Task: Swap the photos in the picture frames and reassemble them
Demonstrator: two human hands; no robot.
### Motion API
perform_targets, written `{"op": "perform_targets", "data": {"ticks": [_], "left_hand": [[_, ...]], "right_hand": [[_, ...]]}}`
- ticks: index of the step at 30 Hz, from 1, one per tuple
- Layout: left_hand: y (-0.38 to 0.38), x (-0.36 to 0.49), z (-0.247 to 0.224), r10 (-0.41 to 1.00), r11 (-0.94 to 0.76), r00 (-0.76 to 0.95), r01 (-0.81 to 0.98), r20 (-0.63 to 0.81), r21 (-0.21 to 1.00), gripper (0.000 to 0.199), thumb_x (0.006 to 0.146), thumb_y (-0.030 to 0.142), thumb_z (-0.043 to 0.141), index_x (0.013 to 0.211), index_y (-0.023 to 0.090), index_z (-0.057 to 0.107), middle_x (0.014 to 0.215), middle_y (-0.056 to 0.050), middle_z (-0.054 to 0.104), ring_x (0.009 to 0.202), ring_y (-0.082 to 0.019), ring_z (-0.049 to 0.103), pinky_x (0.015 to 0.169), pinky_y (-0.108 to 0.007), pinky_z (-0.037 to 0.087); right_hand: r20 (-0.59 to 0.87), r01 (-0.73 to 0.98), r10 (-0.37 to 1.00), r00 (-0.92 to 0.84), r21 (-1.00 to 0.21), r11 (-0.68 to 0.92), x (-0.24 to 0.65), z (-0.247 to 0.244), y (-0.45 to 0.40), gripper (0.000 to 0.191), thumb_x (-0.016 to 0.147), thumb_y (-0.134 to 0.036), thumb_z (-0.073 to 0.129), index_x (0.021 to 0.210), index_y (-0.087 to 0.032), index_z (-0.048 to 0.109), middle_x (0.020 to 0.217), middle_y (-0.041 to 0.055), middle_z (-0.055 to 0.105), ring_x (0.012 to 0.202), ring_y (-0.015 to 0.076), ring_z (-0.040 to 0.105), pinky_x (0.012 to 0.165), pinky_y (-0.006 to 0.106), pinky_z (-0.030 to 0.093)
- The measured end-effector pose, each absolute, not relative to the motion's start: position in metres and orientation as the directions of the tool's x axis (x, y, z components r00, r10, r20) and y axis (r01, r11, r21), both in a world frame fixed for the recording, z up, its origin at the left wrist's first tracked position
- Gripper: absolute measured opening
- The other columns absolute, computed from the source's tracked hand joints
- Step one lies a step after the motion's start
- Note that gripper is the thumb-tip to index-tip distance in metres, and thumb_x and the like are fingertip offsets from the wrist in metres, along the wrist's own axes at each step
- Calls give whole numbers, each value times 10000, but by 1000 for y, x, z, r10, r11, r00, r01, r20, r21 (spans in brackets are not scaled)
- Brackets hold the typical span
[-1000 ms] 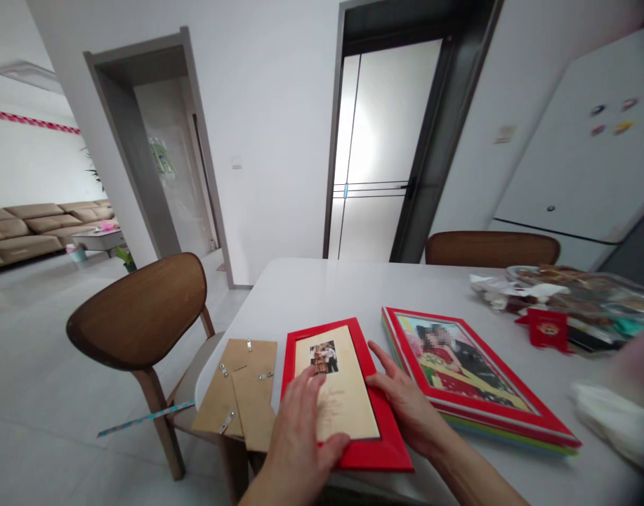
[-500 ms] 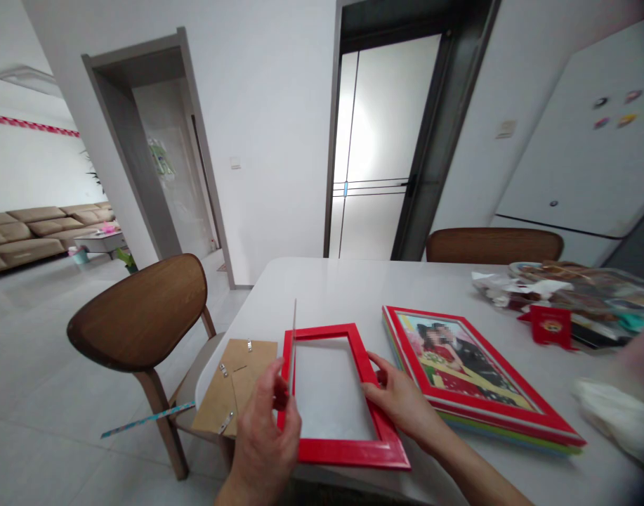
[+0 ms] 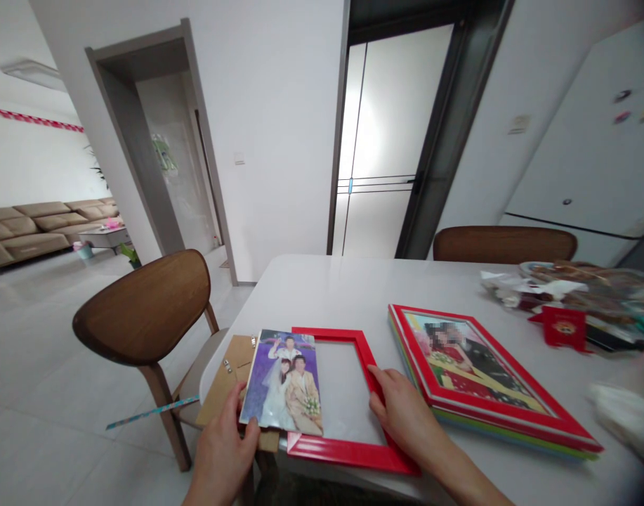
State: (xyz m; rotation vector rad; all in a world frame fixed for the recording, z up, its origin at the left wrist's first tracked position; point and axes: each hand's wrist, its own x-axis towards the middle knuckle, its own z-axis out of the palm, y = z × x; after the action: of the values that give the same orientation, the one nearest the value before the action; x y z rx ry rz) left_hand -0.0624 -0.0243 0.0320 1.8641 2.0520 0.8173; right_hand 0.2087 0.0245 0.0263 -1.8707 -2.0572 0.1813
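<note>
A pale room fills the frame: a white wall (image 3: 284, 140) in the centre, a glazed door (image 3: 379, 147) at upper centre, and a beige sofa (image 3: 31, 228) at far left. The white bench (image 3: 353, 288) stretches across the lower centre and right, with one wooden chair (image 3: 142, 309) at its left and another (image 3: 503, 244) beyond it. A stack of framed pictures (image 3: 558, 422) lies at lower right, near clear plastic packaging (image 3: 616, 295). The empty red frame (image 3: 347, 453) lies at lower centre. Brown backing boards (image 3: 219, 379) with metal clips show at lower left, partly behind the photo print (image 3: 282, 393), which overlaps the frame's left side. The left hand (image 3: 227, 446) pinches the print's lower left edge between thumb and fingers; the right hand's (image 3: 409, 414) fingers are closed around the frame's right side. The step in hand seems to be handling the loose print over the frame; the next move calls for an edge-only hold and a steady frame
</note>
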Motion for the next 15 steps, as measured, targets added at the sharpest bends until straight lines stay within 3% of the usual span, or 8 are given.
{"op": "perform_targets", "data": {"ticks": [5, 9, 12, 15], "left_hand": [[-24, -66, 31, 964, -32, -85, 902, 251, 430, 426, 730, 259, 407, 1132, 124, 443, 996, -117, 597, 946, -250, 554, 769, -359, 458], [-24, -65, 30, 950, -95, -44, 904, 311, 418, 405, 719, 233, 418, 1109, 130, 449, 1031, -122, 572, 975, -251, 529, 815, -393, 441], [-23, -56, 30, 927, -206, 36, 880, 373, 428, 403, 711, 211, 426, 1104, 128, 452, 1084, -134, 542, 1032, -257, 485, 880, -433, 393], [-24, -41, 30, 900, -338, 154, 838, 408, 429, 468, 676, 164, 446, 1143, 151, 436, 1189, -128, 479, 1119, -262, 410, 936, -464, 335]], "right_hand": [[188, 938, 980, -64, -323, 123, 210, 25, 23, 415, 709, -113, 407, 1110, -51, 494, 972, 153, 554, 906, 216, 512, 833, 318, 372], [319, 903, 945, -65, -385, 192, 200, 31, 19, 406, 691, -147, 445, 1089, -104, 514, 1150, 156, 479, 1060, 255, 422, 903, 386, 326], [313, 742, 944, -103, -608, 282, 180, 32, 19, 417, 709, -188, 429, 1118, -134, 483, 1111, 127, 515, 980, 212, 488, 862, 358, 372], [141, 443, 985, -96, -880, 169, 152, 28, 26, 456, 694, -202, 440, 1148, -156, 442, 906, 72, 596, 653, 133, 561, 624, 275, 454]]}}
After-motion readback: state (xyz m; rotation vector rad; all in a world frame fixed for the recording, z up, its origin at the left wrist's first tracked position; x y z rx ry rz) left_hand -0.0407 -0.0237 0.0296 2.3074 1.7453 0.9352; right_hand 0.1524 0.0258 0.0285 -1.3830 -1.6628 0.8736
